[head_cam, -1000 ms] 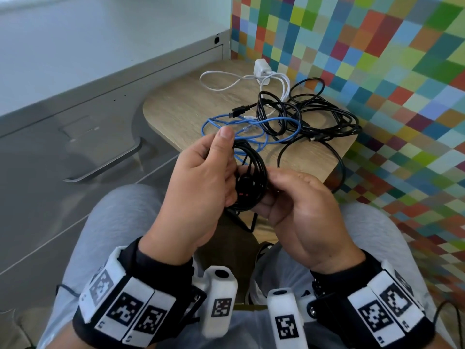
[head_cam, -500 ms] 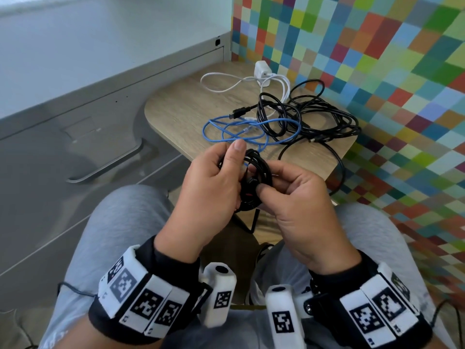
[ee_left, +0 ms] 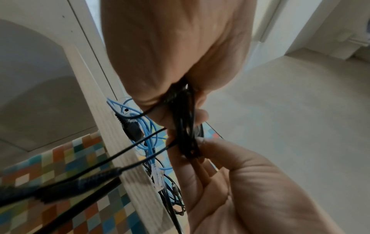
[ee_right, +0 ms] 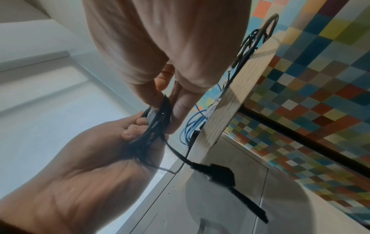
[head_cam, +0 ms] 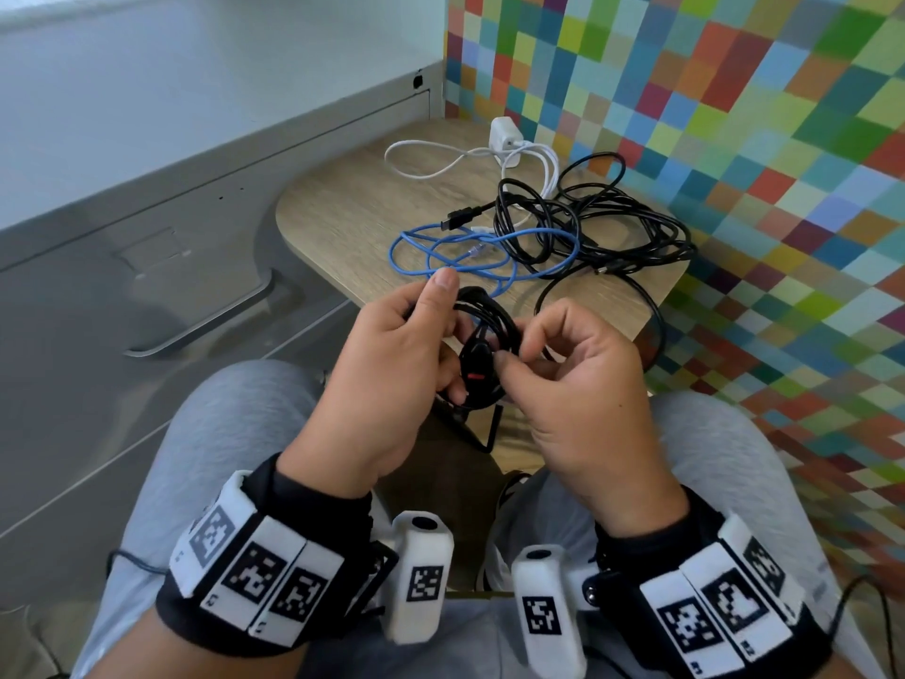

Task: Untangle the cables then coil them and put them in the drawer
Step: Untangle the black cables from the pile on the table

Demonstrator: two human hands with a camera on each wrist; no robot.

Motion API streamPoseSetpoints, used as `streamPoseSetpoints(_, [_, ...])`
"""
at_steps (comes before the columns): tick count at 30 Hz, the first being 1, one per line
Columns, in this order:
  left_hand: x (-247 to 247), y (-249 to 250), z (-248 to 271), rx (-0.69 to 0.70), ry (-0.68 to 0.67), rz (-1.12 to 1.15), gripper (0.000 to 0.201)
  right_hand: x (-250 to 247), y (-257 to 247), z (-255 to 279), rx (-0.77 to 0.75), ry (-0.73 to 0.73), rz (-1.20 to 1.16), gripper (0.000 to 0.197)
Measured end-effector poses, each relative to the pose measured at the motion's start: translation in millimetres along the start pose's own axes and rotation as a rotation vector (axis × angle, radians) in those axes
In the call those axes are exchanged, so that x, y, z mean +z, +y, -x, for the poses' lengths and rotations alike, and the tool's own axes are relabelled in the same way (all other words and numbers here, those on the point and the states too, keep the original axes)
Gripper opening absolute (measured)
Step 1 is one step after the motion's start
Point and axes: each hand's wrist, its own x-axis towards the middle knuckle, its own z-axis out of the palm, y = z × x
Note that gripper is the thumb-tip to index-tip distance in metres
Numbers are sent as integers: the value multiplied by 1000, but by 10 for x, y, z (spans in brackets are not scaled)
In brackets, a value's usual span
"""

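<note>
At the far left stands a grey cabinet whose drawer front (head_cam: pixel 147 296) carries a curved metal handle (head_cam: pixel 205 330); the drawer is closed and its left end runs out of the head view. Next, above the person's lap, the left hand (head_cam: pixel 387 379) curls round a small coil of black cable (head_cam: pixel 482 345), thumb up on the near side and fingers behind it, where they are mostly hidden. A black inline piece with a red mark (head_cam: pixel 477 367) sits in the middle of the coil; what it is cannot be made out. The right hand (head_cam: pixel 583 384) pinches the coil's right edge between thumb and forefinger, the other fingers bent and loose. In the right wrist view a blurred black plug (ee_right: pixel 220 174) dangles from the coil on a short lead. Beyond the hands, on the small wooden table (head_cam: pixel 343 218), lie a blue cable (head_cam: pixel 465 257) in loose loops, a white charger with its cable (head_cam: pixel 504 139), and to the right a tangled heap of black cables (head_cam: pixel 612 227), one loop drooping over the table's near edge. The chequered multicoloured wall (head_cam: pixel 734 115) fills the right side.
</note>
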Motion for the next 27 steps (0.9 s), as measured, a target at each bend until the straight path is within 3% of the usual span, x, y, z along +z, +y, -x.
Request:
streamPoseSetpoints(7, [7, 4, 11, 75, 5, 58, 53, -1, 16, -19, -94, -37, 189, 15])
streamPoseSetpoints(11, [47, -3, 36, 113, -6, -85, 43, 60, -23, 16, -22, -147, 161, 19])
streamPoseSetpoints(16, [18, 28, 21, 12, -32, 82, 44, 73, -38, 22, 118, -120, -110, 6])
streamPoseSetpoints(22, [-4, 53, 21, -71, -72, 216, 40, 99, -2, 42, 57, -101, -24, 8])
streamPoseSetpoints(27, [21, 62, 50, -43, -63, 196, 39, 95, 37, 10, 49, -109, -36, 13])
